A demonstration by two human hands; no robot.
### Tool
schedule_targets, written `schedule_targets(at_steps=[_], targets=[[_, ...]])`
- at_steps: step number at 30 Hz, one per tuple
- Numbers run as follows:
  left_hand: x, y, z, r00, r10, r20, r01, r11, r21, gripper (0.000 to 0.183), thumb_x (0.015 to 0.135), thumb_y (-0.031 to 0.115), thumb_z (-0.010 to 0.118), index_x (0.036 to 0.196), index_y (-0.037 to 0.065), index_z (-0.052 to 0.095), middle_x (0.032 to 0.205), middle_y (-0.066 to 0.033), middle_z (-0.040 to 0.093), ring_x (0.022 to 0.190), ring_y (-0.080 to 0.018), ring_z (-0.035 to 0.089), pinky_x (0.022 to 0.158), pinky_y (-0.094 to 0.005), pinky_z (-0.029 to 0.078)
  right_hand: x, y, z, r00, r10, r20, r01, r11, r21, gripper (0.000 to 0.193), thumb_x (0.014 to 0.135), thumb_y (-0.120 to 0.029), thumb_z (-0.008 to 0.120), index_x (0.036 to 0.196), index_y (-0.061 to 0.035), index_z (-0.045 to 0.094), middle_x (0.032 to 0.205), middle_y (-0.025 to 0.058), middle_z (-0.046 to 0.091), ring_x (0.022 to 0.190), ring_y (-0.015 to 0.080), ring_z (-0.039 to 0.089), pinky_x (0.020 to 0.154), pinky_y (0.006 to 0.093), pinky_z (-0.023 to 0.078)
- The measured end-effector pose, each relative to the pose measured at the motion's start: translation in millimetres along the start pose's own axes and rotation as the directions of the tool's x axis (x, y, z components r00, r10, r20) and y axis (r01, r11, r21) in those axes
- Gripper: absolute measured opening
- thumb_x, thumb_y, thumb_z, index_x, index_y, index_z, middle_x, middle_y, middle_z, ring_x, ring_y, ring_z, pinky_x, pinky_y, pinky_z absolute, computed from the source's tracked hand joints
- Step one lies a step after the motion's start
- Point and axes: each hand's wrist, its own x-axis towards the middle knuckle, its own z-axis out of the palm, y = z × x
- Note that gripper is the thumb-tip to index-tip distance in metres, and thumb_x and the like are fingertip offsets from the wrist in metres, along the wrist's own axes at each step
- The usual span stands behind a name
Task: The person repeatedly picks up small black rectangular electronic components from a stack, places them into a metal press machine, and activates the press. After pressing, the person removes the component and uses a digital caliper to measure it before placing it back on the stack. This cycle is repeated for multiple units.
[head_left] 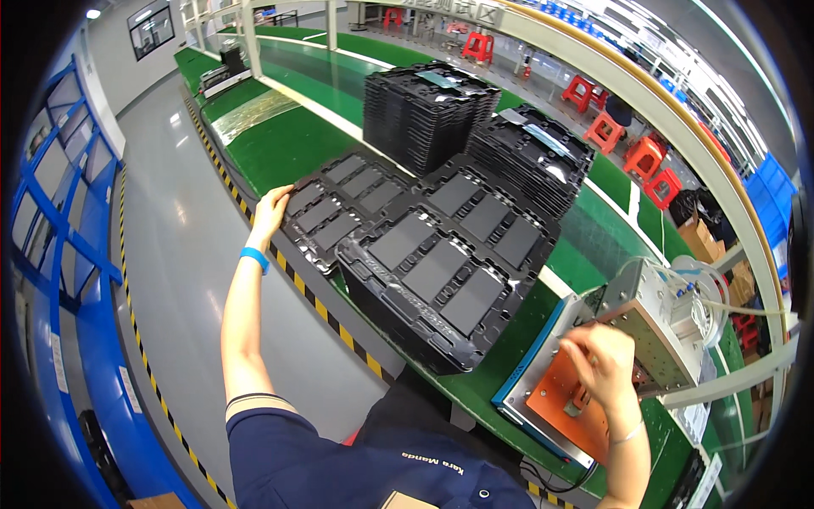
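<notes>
My left hand (270, 209) reaches out to the near-left corner of a flat black tray (339, 208) of dark rectangular panels and grips its edge. My right hand (600, 363) is curled over the orange plate (555, 399) of a fixture under a metal press head (649, 327), fingers closed around a small part that I cannot make out. Between the hands a stack of black trays (424, 293) holds three dark panels on top. A blue band sits on my left wrist.
Two tall stacks of black trays (428, 114) (530, 157) stand further back on the green workbench (280, 144). The bench edge has yellow-black striped tape (326, 314). Red stools (632, 144) line the far side. A blue rack (59, 254) stands at left, beyond the grey floor.
</notes>
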Motion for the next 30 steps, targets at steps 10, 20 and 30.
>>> schedule_targets(at_steps=[10, 20, 30], targets=[[28, 174, -13, 0.895, 0.435, -0.100, -0.400, 0.881, 0.254, 0.036, 0.087, 0.020, 0.068, 0.120, 0.007, 0.064, 0.114, -0.0136, 0.066, 0.111, -0.0297, 0.060, 0.098, -0.0395, 0.046, 124, 39, 31, 0.930, -0.254, 0.265, 0.348, 0.840, -0.416, 0.006, 0.077, -0.011, 0.062, 0.082, -0.0074, 0.059, 0.081, 0.0056, 0.059, 0.088, 0.0226, 0.060, 0.069, 0.0345, 0.053], [6, 334, 86, 0.851, 0.326, 0.411, -0.501, 0.737, 0.454, 0.049, 0.076, 0.047, 0.074, 0.089, 0.000, 0.071, 0.092, -0.0159, 0.063, 0.089, -0.0316, 0.065, 0.078, -0.0406, 0.054, 155, 53, 71, 0.732, -0.436, 0.523, 0.675, 0.563, -0.476, 0.006, 0.083, -0.015, 0.059, 0.084, -0.0096, 0.060, 0.082, -0.0005, 0.062, 0.097, 0.0170, 0.059, 0.070, 0.0302, 0.049], [57, 362, 102, 0.737, -0.128, 0.664, -0.374, 0.740, 0.559, 0.071, 0.070, 0.063, 0.070, 0.097, -0.002, 0.073, 0.100, -0.0238, 0.070, 0.100, -0.0353, 0.067, 0.089, -0.0383, 0.053, 136, 44, 51, 0.847, -0.387, 0.364, 0.532, 0.624, -0.573, 0.008, 0.079, -0.014, 0.061, 0.075, -0.0084, 0.066, 0.084, 0.0010, 0.060, 0.091, 0.0175, 0.059, 0.069, 0.0295, 0.050]])
